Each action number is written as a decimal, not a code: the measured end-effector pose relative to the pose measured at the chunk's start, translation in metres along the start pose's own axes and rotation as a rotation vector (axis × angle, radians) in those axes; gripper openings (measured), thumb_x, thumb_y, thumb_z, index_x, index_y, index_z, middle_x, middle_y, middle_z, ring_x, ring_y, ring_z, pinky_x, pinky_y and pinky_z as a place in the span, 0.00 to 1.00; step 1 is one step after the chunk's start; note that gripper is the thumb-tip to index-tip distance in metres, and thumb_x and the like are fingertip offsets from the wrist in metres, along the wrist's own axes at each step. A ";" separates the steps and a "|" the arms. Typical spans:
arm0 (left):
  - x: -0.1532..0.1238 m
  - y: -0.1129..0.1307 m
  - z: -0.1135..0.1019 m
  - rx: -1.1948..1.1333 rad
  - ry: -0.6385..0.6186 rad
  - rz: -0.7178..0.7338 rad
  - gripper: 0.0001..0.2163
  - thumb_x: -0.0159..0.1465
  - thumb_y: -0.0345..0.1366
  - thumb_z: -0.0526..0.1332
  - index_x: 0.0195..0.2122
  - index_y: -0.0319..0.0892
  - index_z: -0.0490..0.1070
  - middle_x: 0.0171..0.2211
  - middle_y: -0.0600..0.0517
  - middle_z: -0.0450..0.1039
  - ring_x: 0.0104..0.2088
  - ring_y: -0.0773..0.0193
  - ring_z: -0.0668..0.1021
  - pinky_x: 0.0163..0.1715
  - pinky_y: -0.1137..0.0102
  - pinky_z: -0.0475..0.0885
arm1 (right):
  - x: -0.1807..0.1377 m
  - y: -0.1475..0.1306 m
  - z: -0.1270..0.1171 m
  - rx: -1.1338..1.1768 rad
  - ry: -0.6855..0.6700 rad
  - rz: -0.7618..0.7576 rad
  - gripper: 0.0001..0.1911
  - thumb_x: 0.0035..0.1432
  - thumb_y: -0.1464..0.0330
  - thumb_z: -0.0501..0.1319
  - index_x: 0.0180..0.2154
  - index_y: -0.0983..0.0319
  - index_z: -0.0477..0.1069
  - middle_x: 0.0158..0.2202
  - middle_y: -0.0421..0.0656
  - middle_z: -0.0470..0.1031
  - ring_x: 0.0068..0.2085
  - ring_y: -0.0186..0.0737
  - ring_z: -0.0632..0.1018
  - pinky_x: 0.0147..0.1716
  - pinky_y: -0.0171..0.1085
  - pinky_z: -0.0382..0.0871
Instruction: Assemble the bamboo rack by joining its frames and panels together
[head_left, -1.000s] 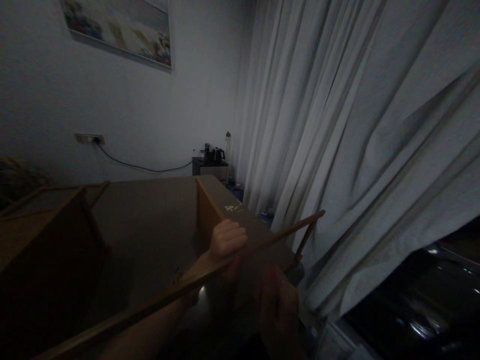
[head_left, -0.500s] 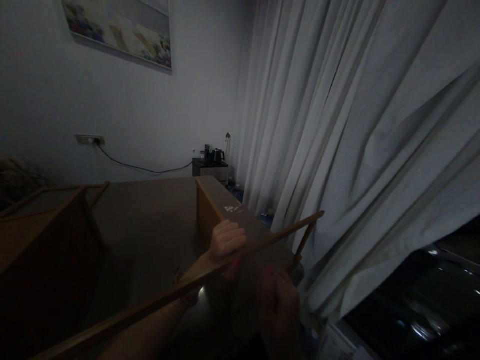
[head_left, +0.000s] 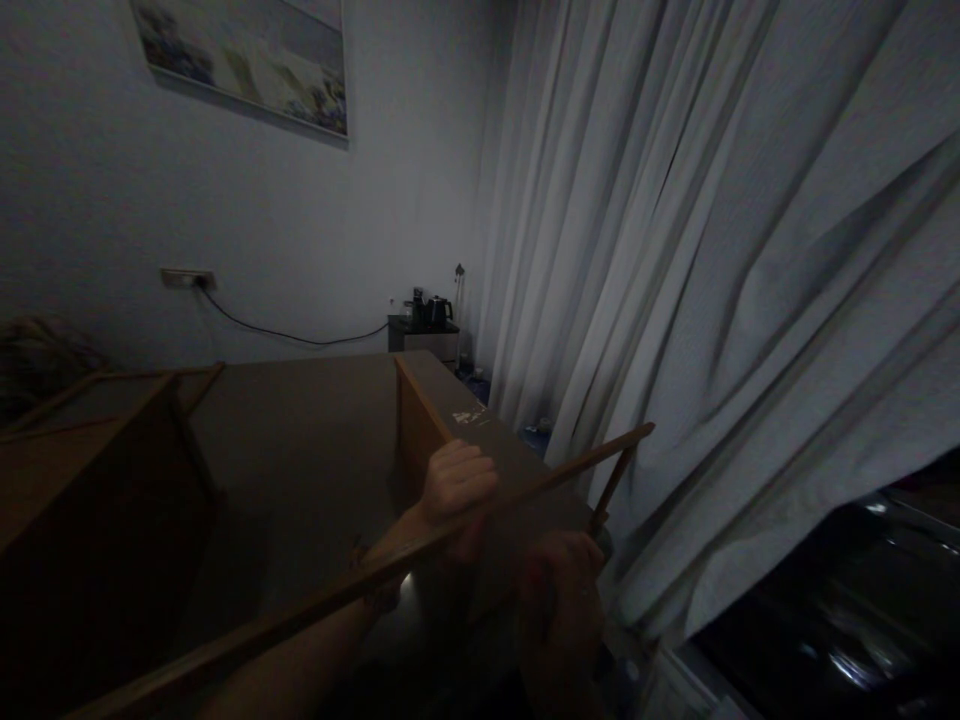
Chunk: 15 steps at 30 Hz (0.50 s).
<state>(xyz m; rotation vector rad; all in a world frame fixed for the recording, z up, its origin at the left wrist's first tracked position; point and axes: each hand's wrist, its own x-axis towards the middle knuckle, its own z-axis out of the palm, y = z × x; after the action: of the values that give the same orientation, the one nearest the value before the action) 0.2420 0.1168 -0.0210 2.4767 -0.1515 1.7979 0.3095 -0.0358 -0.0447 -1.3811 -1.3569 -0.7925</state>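
Observation:
In a dim room a piece of wooden furniture lies overturned, with a broad brown panel (head_left: pixel 300 450) facing up. My left hand (head_left: pixel 454 482) is closed in a grip over the edge of its right side board (head_left: pixel 420 415). A thin wooden rail (head_left: pixel 480 510) crosses in front of that hand. Below the rail my right hand (head_left: pixel 561 600) is curled shut near the board's lower end; what it holds is too dark to make out.
Grey curtains (head_left: pixel 675 300) hang close on the right. A second wooden side panel (head_left: pixel 90 450) stands at the left. By the far wall are a low cabinet with a kettle (head_left: pixel 433 312), a wall socket with a cable (head_left: pixel 187 279), and a picture (head_left: pixel 247 60).
My right hand has risen slightly and moved closer to the rail and board. My left hand stays gripped in place.

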 end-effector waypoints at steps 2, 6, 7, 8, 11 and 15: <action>0.000 0.000 0.000 -0.003 -0.002 0.008 0.27 0.68 0.46 0.32 0.21 0.45 0.62 0.17 0.54 0.57 0.21 0.62 0.62 0.25 0.64 0.62 | 0.000 -0.002 0.004 0.010 0.031 0.008 0.14 0.70 0.68 0.44 0.31 0.60 0.61 0.25 0.38 0.64 0.29 0.38 0.66 0.32 0.38 0.58; 0.000 -0.002 0.000 -0.005 0.000 0.029 0.27 0.69 0.47 0.33 0.20 0.45 0.62 0.16 0.54 0.56 0.20 0.62 0.61 0.25 0.64 0.61 | 0.004 -0.003 0.007 0.021 0.058 -0.004 0.16 0.71 0.67 0.43 0.30 0.60 0.60 0.25 0.38 0.62 0.29 0.38 0.64 0.31 0.37 0.57; 0.000 -0.003 0.000 -0.003 0.001 0.030 0.27 0.69 0.47 0.33 0.20 0.45 0.62 0.16 0.54 0.56 0.20 0.62 0.62 0.25 0.64 0.62 | 0.005 -0.003 0.007 0.020 0.057 -0.014 0.16 0.71 0.68 0.42 0.30 0.60 0.60 0.25 0.38 0.61 0.29 0.38 0.64 0.31 0.37 0.57; 0.000 -0.003 0.000 -0.002 0.003 0.030 0.27 0.69 0.47 0.33 0.20 0.45 0.62 0.16 0.54 0.56 0.20 0.62 0.62 0.25 0.64 0.62 | 0.006 -0.002 0.007 0.018 0.055 -0.027 0.16 0.71 0.68 0.42 0.30 0.60 0.59 0.26 0.38 0.61 0.29 0.38 0.64 0.31 0.37 0.57; 0.002 -0.001 -0.001 -0.001 0.008 0.028 0.27 0.68 0.48 0.32 0.20 0.45 0.61 0.17 0.54 0.56 0.20 0.62 0.62 0.25 0.64 0.61 | 0.008 -0.001 0.006 -0.010 0.035 -0.059 0.15 0.71 0.70 0.42 0.31 0.60 0.59 0.26 0.38 0.60 0.30 0.38 0.64 0.33 0.38 0.57; 0.006 0.007 -0.007 0.001 0.011 -0.004 0.26 0.69 0.48 0.33 0.21 0.45 0.61 0.18 0.53 0.59 0.22 0.62 0.64 0.26 0.64 0.62 | 0.012 0.001 0.004 -0.082 0.040 -0.104 0.14 0.70 0.72 0.43 0.30 0.59 0.59 0.25 0.37 0.61 0.28 0.38 0.63 0.32 0.39 0.56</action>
<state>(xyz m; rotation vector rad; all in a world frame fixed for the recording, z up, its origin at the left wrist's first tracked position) 0.2361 0.1102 -0.0130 2.4656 -0.1445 1.8099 0.3116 -0.0283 -0.0349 -1.3597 -1.3874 -0.9492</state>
